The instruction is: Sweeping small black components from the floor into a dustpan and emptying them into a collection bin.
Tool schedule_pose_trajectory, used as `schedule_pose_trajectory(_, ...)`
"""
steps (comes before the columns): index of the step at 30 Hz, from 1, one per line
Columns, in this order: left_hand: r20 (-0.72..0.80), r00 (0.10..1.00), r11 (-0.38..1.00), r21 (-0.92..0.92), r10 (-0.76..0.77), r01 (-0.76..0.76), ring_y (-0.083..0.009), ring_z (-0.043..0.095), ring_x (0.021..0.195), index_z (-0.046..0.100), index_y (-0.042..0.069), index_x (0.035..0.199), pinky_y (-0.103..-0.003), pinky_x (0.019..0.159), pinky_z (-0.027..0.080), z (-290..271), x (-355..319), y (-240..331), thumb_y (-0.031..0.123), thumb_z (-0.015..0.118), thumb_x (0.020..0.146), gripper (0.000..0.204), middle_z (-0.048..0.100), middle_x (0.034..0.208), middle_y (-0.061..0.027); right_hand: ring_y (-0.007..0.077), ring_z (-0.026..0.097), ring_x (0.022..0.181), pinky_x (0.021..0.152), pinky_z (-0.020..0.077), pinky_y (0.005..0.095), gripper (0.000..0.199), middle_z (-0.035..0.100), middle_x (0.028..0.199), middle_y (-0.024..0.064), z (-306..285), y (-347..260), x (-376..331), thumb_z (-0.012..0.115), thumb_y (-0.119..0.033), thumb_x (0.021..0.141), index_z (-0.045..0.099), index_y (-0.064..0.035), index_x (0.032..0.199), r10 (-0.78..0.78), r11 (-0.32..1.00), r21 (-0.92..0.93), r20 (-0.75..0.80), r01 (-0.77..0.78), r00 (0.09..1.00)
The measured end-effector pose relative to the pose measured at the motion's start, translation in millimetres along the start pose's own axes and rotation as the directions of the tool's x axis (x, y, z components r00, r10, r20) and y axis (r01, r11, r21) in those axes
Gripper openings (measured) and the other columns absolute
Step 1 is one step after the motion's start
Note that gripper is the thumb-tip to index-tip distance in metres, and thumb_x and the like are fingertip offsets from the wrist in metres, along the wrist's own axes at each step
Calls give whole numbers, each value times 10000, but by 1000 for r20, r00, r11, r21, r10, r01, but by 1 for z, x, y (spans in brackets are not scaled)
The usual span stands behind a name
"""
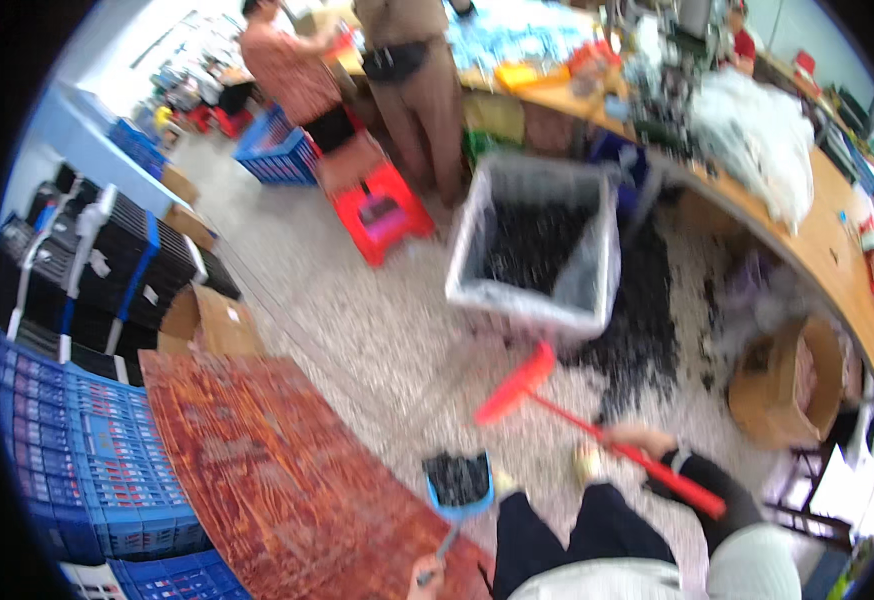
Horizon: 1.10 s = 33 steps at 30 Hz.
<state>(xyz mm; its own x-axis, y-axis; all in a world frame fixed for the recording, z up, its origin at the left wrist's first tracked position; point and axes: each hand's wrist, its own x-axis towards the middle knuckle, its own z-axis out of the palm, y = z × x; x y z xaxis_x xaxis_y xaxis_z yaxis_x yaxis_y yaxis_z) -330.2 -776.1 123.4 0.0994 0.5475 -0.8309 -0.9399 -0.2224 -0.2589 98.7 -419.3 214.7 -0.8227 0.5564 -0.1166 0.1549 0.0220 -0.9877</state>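
My right hand (639, 437) is closed round the handle of a red broom (519, 384), its head raised or held near the floor by the bin. Low in the view, my left hand (427, 577) grips the handle of a blue dustpan (460, 482), which carries a heap of small black pieces. A white, plastic-lined bin (462, 256) stands ahead, partly filled with similar black pieces (542, 240). More black pieces (637, 330) lie spread on the floor to the bin's right. The broom looks slightly blurred.
A reddish wooden board (277, 460) lies at left, beside blue crates (127, 460) and strapped black stacks (107, 260). A red stool (382, 212) stands near two people. At right are a cardboard box (787, 385) and a long curved worktable (837, 240).
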Motion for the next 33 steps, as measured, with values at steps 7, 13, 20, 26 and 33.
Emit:
schedule_pose_trajectory(7,75,969,811,535,234,-237,-69,407,483,414,16,855,-215,414,385,34,3,-121,75,404,819,71,401,644,7,101,481,477,455,387,230,109,508,581,9,-36,34,-138,537,-137,775,521,-30,758,806,512,396,85,-762,586)
schedule_pose_trajectory(13,214,916,497,786,341,-368,-61,409,537,463,55,830,-226,459,374,3,1,-156,93,439,812,48,423,680,22,111,500,473,439,420,250,276,526,611,36,-57,54,-183,572,-146,734,508,6,956,837,508,194,120,-839,534)
schedule_pose_trajectory(20,250,752,261,833,609,-488,-55,423,624,511,55,924,-226,551,384,22,-57,-200,100,520,806,127,465,732,10,174,544,497,459,439,317,370,567,627,86,-71,1,-102,580,-148,678,520,-24,1022,796,605,-203,123,-770,593)
schedule_pose_trajectory(26,66,961,807,-560,269,-188,-99,435,698,391,-102,967,-202,596,394,-66,-37,-139,-38,361,832,152,384,780,-72,171,520,465,448,427,319,293,543,622,89,-33,-37,33,520,-114,680,501,1,948,729,670,-435,233,-602,644)
schedule_pose_trajectory(33,-161,978,819,-538,129,-197,-108,455,485,285,-158,1060,-185,445,413,-29,-56,-117,-17,399,809,310,409,654,-65,161,497,453,428,416,294,253,508,588,64,4,-3,178,509,-101,676,500,12,902,774,633,-388,297,-670,560)
